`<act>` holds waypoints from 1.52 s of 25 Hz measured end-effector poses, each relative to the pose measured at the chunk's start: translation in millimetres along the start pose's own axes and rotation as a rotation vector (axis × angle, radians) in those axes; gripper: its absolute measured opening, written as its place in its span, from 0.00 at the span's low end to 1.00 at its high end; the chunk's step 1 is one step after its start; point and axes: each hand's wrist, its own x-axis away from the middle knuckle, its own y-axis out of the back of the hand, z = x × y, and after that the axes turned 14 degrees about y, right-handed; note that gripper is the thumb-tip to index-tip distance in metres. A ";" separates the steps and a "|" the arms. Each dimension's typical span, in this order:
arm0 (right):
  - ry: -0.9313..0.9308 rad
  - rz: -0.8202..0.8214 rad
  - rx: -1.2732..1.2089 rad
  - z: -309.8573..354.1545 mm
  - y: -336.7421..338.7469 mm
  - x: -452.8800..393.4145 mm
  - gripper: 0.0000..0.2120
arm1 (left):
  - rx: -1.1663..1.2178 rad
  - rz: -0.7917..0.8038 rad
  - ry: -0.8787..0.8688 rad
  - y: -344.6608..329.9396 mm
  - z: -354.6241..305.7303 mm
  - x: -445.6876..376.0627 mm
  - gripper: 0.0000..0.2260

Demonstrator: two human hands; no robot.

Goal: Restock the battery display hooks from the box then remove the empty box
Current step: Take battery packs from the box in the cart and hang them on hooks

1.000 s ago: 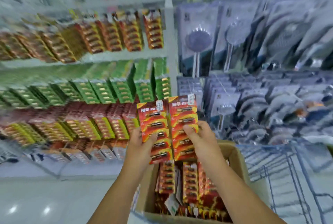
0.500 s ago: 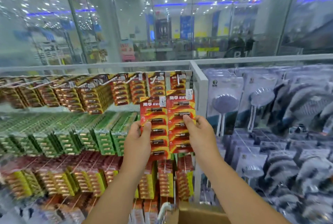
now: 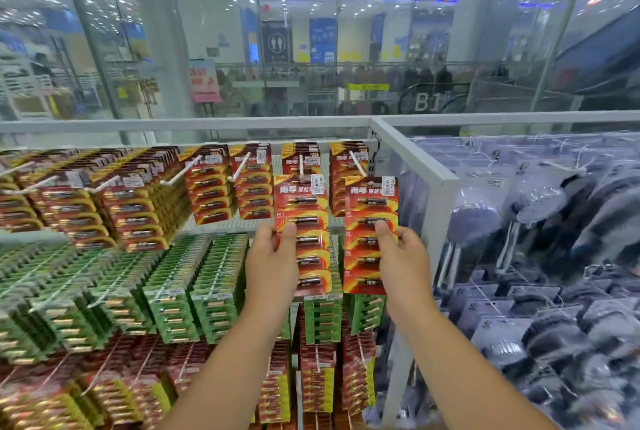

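fingers (image 3: 289, 232) pinching battery cards (image 3: 303, 232), pegboard rack (image 3: 415, 156), glass storefront (image 3: 311, 49)

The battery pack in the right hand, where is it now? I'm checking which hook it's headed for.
In the head view, right of centre, the right hand holds the battery pack just below the rightmost top-row hook, beside the left hand's pack.

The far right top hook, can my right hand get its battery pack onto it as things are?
Probably yes. The right hand holds its pack just below that hook, whose tip sticks out free, with nothing between them.
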 end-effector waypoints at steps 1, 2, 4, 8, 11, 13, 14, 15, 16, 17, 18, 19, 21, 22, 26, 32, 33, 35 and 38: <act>0.003 -0.009 0.018 -2.6 -0.2 -1.6 0.12 | 0.004 -0.007 -0.001 -1.8 1.4 -3.5 0.09; 0.012 -0.015 0.029 -4.4 0.1 -3.7 0.12 | 0.012 -0.014 0.002 -4.2 3.2 -6.2 0.10; 0.022 -0.016 0.033 -7.4 1.9 -9.7 0.12 | 0.050 -0.016 0.022 -9.3 5.0 -9.0 0.10; -0.018 0.000 0.030 -15.8 -0.2 -22.9 0.10 | 0.034 -0.027 0.035 -14.4 7.5 -16.0 0.13; -0.073 0.002 0.039 -21.6 -10.0 -37.3 0.11 | 0.005 -0.056 0.073 -20.0 3.3 -31.9 0.16; -0.110 0.001 -0.012 -20.5 -21.0 -54.8 0.10 | -0.004 -0.077 0.110 -24.3 -2.2 -52.2 0.18; -0.124 -0.011 -0.030 -21.4 -27.4 -66.6 0.10 | -0.008 -0.081 0.120 -26.3 -5.9 -63.5 0.15; -0.126 -0.023 -0.042 -21.5 -33.9 -78.3 0.09 | -0.004 -0.075 0.129 -29.2 -10.0 -77.1 0.12; -0.118 -0.027 -0.043 -24.1 -41.2 -90.7 0.08 | -0.022 -0.077 0.120 -31.9 -11.8 -92.6 0.11; -0.102 -0.032 -0.034 -26.9 -48.1 -102.4 0.08 | -0.039 -0.078 0.107 -35.1 -12.9 -106.1 0.11; -0.087 -0.044 -0.021 -31.8 -55.4 -114.3 0.07 | -0.065 -0.079 0.087 -37.8 -12.2 -121.7 0.11; -0.079 -0.060 -0.007 -36.2 -61.3 -124.5 0.07 | -0.095 -0.074 0.079 -40.7 -9.1 -135.8 0.11; -0.061 -0.088 0.010 -45.5 -70.2 -143.9 0.05 | -0.151 -0.076 0.056 -42.4 -0.5 -159.8 0.14; -0.049 -0.095 0.026 -49.8 -73.7 -152.0 0.04 | -0.174 -0.077 0.043 -41.8 4.7 -170.5 0.15; 0.009 -0.119 0.046 -61.9 -80.0 -171.9 0.09 | -0.242 -0.093 -0.004 -35.8 12.3 -188.6 0.15; 0.030 -0.131 0.168 -68.4 -64.5 -125.5 0.26 | -0.256 -0.083 0.030 -13.0 37.3 -147.8 0.25; 0.034 -0.100 0.217 -70.3 -58.4 -103.7 0.29 | -0.244 -0.077 0.045 -10.4 43.7 -130.1 0.25; 0.026 -0.017 0.231 -72.3 -45.8 -53.6 0.29 | -0.240 -0.031 0.063 -8.5 57.0 -94.1 0.24; 0.006 0.038 0.252 -78.6 -18.2 17.5 0.25 | -0.269 0.075 0.115 -15.0 86.4 -44.1 0.23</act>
